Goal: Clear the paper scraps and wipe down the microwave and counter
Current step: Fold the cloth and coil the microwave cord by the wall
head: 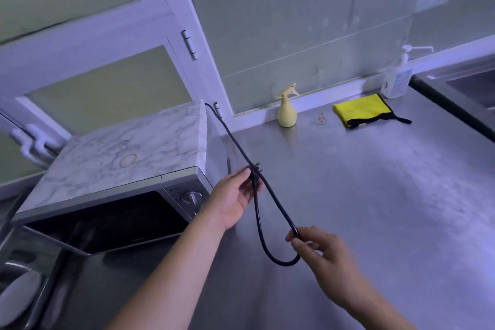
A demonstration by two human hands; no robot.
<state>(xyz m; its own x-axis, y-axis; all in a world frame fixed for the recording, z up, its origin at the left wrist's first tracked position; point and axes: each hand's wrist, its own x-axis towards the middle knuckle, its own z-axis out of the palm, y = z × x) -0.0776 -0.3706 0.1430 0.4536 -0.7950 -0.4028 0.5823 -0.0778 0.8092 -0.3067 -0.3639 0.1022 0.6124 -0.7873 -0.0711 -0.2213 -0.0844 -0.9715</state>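
I've got both hands' fingers pinched on the cord, left hand at the plug, while the cloth lies far across the tabletop, nearer my right hand.

Both hands hold a black power cord above the steel tabletop: the left hand pinches it at the plug, the right hand, at five o'clock from it, grips the loop. At nine o'clock stands the microwave; at one o'clock, a spray bottle and yellow cloth.
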